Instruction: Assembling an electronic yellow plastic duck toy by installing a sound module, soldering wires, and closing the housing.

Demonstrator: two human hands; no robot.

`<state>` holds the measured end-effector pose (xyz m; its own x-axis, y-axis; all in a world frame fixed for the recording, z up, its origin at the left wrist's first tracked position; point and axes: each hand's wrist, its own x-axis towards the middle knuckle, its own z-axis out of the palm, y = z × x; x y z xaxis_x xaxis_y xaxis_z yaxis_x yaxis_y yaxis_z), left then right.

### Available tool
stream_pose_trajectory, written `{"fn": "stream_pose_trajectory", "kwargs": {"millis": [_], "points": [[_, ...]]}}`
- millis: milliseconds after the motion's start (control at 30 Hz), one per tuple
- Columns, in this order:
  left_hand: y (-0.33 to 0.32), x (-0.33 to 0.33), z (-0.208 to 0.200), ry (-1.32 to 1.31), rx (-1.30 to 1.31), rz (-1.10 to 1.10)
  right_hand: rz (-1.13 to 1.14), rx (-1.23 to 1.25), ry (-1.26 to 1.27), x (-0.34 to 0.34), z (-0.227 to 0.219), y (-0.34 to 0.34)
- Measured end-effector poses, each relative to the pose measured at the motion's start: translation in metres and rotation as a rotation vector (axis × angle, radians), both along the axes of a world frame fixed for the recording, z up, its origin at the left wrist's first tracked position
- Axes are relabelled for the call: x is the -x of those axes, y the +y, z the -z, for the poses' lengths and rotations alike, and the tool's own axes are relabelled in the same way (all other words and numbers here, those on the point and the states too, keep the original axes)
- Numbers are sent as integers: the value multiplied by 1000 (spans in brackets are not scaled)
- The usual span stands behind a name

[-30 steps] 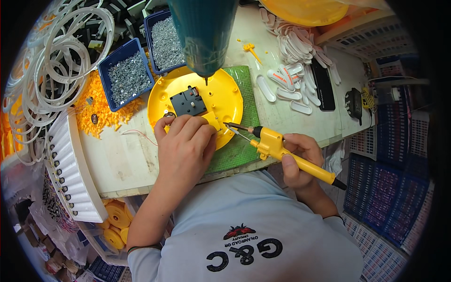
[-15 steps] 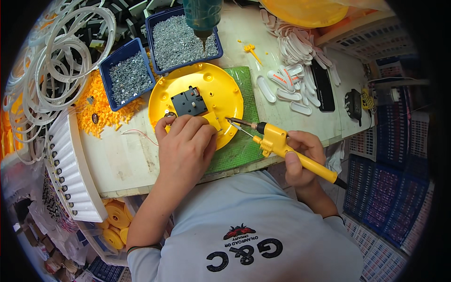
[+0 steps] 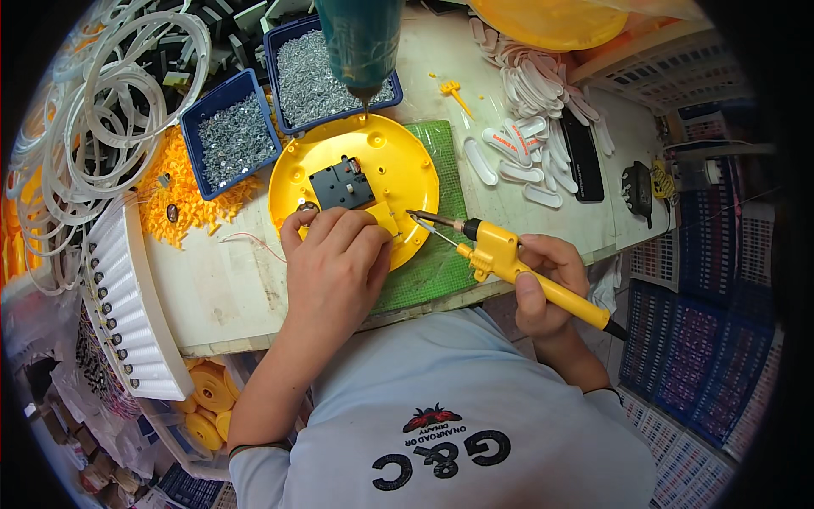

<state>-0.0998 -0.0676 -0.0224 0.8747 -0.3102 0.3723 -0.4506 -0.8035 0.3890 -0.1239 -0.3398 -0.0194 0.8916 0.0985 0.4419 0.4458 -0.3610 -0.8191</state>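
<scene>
A round yellow plastic housing (image 3: 407, 170) lies with its inside upward on a green mat (image 3: 452, 182). A black box-shaped mechanism (image 3: 337, 185) sits inside it. My left hand (image 3: 335, 254) rests over the housing's near part with bent fingers closed downward. A small round metal part (image 3: 307, 206) shows beside those fingers; what they grip underneath is hidden. My right hand (image 3: 549, 284) is closed around a yellow soldering iron (image 3: 509, 254) with a solder-feed tube. The iron's tip points left, over the housing's right edge, close to my left fingers.
A teal power screwdriver (image 3: 360, 42) hangs above the housing's far edge. Blue bins of screws (image 3: 326, 72) and small metal parts (image 3: 229, 136) stand behind, left of them clear tubing coils (image 3: 153, 85). White oval pieces (image 3: 517, 153) lie to the right; a white ribbed tray (image 3: 136, 297) is at left.
The hanging power screwdriver has dropped lower, its bit now by the housing's far rim. My hands and the soldering iron stay almost still.
</scene>
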Motion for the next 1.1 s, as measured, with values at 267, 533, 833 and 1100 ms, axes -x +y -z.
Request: {"fn": "stream_pose_trajectory", "kwargs": {"millis": [267, 533, 833, 1100], "points": [[0, 0, -1, 7, -1, -5, 0, -7, -1, -1, 1, 0], [-1, 1, 0, 13, -11, 3, -3, -7, 7, 0, 1, -1], [-2, -1, 1, 2, 3, -3, -24, 101, -76, -4, 4, -2], [-3, -1, 2, -1, 13, -6, 47, 7, 8, 8, 18, -5]]}}
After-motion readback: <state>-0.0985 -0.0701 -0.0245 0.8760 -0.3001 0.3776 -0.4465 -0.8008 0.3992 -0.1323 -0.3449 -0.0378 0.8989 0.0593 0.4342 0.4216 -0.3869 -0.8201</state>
